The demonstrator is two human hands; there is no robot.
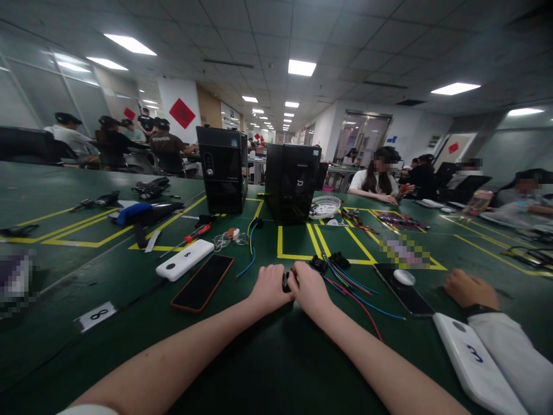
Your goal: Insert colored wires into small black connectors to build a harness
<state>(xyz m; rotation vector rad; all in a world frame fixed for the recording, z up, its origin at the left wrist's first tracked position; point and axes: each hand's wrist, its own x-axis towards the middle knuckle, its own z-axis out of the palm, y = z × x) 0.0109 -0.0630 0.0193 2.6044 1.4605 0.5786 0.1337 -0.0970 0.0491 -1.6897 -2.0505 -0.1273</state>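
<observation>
My left hand [271, 282] and my right hand [309, 285] meet over the green table, fingers closed. Between them shows a small black part [286, 281], mostly hidden by the fingers, so its exact kind is unclear. Just right of my right hand lie black connector pieces [318, 264] and loose red, yellow and blue wires [358, 294]. To the left of my left hand, a dark phone with an orange edge [203, 283] lies flat. Beside that phone sits a white power bank marked 8 [185, 260].
Two black computer towers [221, 173] [294, 183] stand ahead. A red-handled screwdriver [197, 233] and a blue-and-black item [133, 213] lie left. At right are another person's hand [470, 289], a phone [404, 290] and a white power bank [475, 360]. A white basket [325, 206] stands farther back.
</observation>
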